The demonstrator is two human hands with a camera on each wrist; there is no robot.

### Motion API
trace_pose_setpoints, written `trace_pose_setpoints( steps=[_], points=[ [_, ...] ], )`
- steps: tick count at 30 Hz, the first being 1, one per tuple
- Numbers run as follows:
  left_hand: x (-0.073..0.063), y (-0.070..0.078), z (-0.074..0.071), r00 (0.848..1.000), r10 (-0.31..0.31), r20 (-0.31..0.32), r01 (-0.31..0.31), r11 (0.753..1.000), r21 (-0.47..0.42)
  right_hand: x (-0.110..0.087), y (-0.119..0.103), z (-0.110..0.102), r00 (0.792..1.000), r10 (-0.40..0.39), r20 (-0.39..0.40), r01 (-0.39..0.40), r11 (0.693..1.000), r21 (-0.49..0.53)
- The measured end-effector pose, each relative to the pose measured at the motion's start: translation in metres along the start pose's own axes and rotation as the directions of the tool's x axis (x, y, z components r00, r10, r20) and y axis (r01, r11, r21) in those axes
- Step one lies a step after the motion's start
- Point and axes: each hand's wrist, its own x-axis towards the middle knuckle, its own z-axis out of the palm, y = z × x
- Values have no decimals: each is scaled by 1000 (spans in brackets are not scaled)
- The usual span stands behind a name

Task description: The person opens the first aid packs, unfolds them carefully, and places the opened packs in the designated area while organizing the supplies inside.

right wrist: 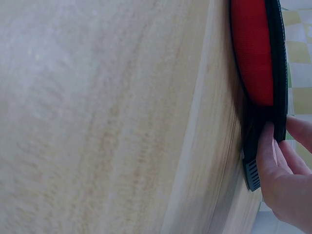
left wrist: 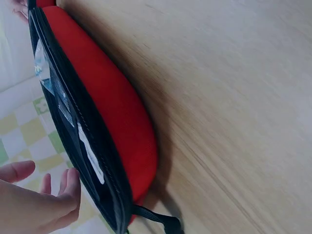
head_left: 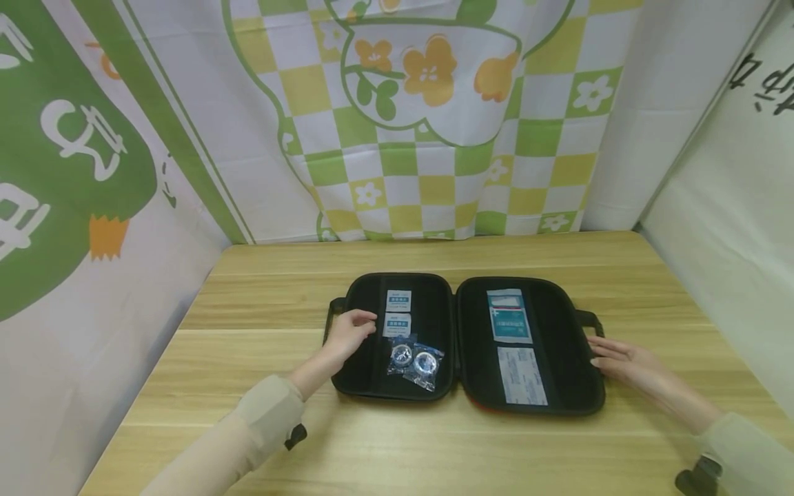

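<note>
A red first-aid case [head_left: 561, 344] with black lining lies unfolded on the table. Over its left half hovers my left hand [head_left: 350, 334], fingers loosely bent and holding nothing; the left wrist view has them beside the black rim. My right hand [head_left: 626, 362] pinches the right half's outer rim by the strap handle [right wrist: 252, 173], with fingers on either side. Two small white-and-blue packets [head_left: 398, 313] sit under a band in the left half, above two round rolls [head_left: 426, 363] in clear wrapping. The right half holds a teal packet [head_left: 510, 317] and a white printed packet [head_left: 522, 375].
The wooden table [head_left: 260, 289] extends around the case on all sides. Behind it hangs a checked, flowered cloth [head_left: 409, 165]. Printed cloths also line the left and right sides. Another strap handle [head_left: 331, 317] is at the case's left edge.
</note>
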Motion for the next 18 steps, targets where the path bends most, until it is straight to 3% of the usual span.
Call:
trace_pose_setpoints(
  steps=[3,6,13,18],
  points=[
    [-4,4,4,998,50,26,-51,998,32,0,1,-1,1000,1,6,-1,1000,-8],
    [-5,3,8,993,70,91,-73,997,34,0,0,-1,1000,20,-8,-21,998,-51],
    [-10,-1,18,960,104,258,-113,993,20,-1,-4,0,999,38,-18,-40,995,-87],
    [-15,-1,23,944,114,310,-137,989,55,-1,-4,1,999,44,-23,-46,996,-77]
  ],
)
